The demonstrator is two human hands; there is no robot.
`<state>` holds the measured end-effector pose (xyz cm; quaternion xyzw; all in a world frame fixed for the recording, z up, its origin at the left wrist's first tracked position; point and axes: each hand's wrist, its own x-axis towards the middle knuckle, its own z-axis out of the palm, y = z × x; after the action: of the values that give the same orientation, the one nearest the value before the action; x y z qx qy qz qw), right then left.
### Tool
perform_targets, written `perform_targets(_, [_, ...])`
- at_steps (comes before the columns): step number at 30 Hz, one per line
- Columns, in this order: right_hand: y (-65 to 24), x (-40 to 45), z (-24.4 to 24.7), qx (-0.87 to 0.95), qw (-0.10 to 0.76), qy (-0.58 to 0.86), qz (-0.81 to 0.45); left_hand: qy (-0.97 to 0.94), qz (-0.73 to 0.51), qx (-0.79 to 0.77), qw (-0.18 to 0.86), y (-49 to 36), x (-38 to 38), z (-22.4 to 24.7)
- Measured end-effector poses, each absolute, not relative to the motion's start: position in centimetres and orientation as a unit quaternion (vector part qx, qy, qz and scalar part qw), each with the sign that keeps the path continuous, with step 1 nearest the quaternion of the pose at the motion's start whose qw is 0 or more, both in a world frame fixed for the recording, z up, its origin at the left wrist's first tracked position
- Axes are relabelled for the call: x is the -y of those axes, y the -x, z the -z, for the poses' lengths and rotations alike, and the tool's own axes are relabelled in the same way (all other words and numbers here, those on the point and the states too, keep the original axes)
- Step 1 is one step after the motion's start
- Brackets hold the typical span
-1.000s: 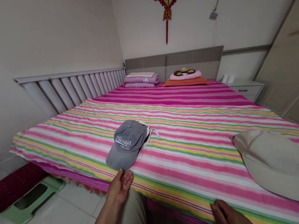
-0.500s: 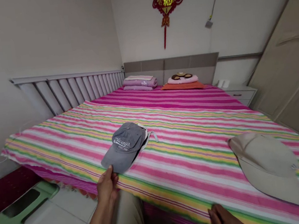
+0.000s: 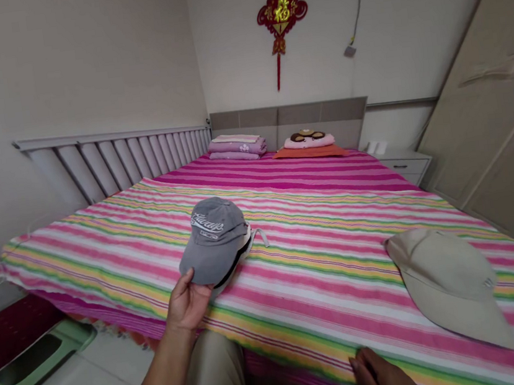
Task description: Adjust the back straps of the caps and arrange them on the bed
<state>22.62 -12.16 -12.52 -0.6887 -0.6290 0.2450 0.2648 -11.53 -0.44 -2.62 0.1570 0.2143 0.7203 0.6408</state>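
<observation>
Gripping the gray cap (image 3: pixel 218 222) by its brim in the left hand (image 3: pixel 190 300), thumb on top, fingers beneath, just left of the frame's center. With the right hand (image 3: pixel 385 376) curled in at lower right, possibly touching the striped sheet (image 3: pixel 307 292).

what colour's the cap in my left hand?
The cap is grey with white lettering, seen best in the head view.

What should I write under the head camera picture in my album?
Left hand holding a gray cap by its brim, beige cap on the striped cloth.
</observation>
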Motion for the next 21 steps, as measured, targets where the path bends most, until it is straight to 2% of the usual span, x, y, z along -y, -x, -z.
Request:
perform_targets(5, [-20.6,11.1,10.7,0.498,0.414,0.495,-0.580,-0.210,-0.594,-0.208,0.748,6.8,4.1,6.4])
perform_targets(8, [-19.1,10.3,8.5,0.356,0.507,0.334,-0.710,-0.208,-0.516,-0.212,0.803,3.0,7.1,9.1])
perform_targets(10, [-18.6,9.7,7.3,0.261,0.561,0.282,-0.733,-0.205,-0.468,-0.203,0.836,0.8,8.9,10.8])
perform_targets(14, [-18.8,8.9,6.6,0.143,0.618,0.299,-0.713,-0.175,-0.403,-0.174,0.881,-0.7,10.5,13.2])
perform_targets(18, [-19.6,9.4,7.2,0.139,0.602,0.294,-0.729,-0.127,-0.369,-0.173,0.904,0.0,9.0,13.4])
perform_targets(21, [-20.2,10.0,7.3,0.158,0.582,0.297,-0.740,-0.136,-0.407,-0.151,0.891,0.5,7.2,12.3])
